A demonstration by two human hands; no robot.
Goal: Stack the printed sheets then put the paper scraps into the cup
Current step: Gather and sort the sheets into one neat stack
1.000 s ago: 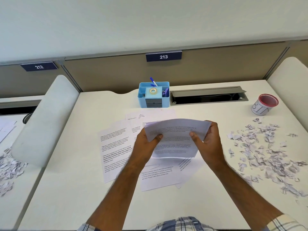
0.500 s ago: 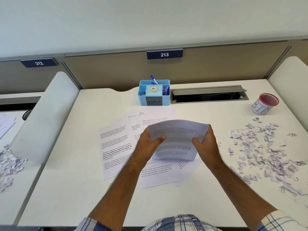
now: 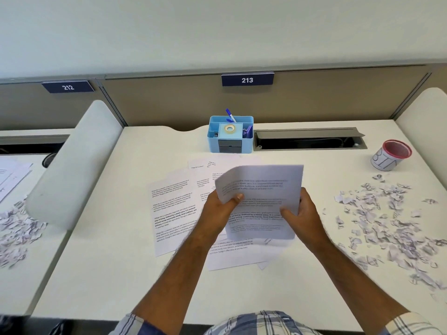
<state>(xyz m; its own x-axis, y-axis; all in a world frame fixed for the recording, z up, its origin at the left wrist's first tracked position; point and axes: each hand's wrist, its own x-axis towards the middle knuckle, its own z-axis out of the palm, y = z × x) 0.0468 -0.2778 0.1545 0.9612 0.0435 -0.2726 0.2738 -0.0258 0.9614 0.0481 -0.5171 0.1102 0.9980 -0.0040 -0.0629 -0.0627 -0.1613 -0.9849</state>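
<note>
Head view: your left hand (image 3: 219,209) and right hand (image 3: 301,213) both pinch the side edges of a sheet (image 3: 262,197) held above the loose sheets (image 3: 174,209) on the bench (image 3: 121,274). It's light and floppy, already curling, so I'd keep gripping opposite edges. Scraps (image 3: 391,221) lie right, near the cup (image 3: 391,154); they'll probably scatter easily.

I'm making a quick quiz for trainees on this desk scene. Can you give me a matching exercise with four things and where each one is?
Things:
1. cup
2. paper scraps
3. blue organizer
4. held sheet

Places:
A. gripped by the left hand and right hand
B. back middle of the desk, by the partition
C. far right corner of the desk
D. scattered over the desk's right side

Pairs: 1-C, 2-D, 3-B, 4-A
</note>
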